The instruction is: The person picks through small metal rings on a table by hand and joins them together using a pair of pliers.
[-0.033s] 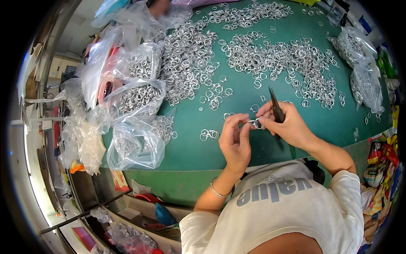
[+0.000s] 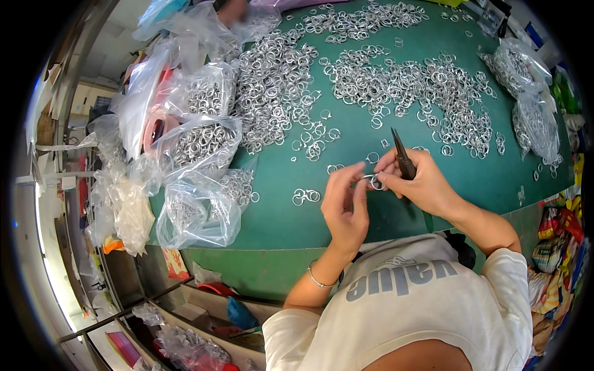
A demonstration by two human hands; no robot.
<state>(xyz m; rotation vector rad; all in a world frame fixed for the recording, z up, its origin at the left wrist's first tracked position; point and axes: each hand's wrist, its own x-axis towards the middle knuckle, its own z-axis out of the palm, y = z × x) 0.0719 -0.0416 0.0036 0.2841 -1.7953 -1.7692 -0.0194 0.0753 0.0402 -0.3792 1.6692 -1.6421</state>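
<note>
Just in front of my body, both hands meet over a small silver metal ring (image 2: 375,182). My left hand (image 2: 344,207) has its thumb and fingers closed on one side of the ring, and its fingertips are slightly blurred. The other side is pinched by the thumb and fingertips of my right hand (image 2: 424,185). That same hand also grips a dark pointed tool (image 2: 403,162), its tip pointing away from me; whether it is tweezers or pliers I cannot tell. A few loose rings (image 2: 306,196) lie left of my hands, and a single ring (image 2: 372,157) lies just beyond them.
A green table (image 2: 278,216) bears a dense pile of rings (image 2: 272,93) at left and another pile (image 2: 427,86) beyond my hands. Clear plastic bags of rings (image 2: 198,210) line the left side, and more bags (image 2: 535,123) stand at right. Below the edge is a cluttered shelf (image 2: 204,309).
My left hand has shifted very slightly, its index finger lifting a little. My right hand, the tool and the ring stay almost in place.
</note>
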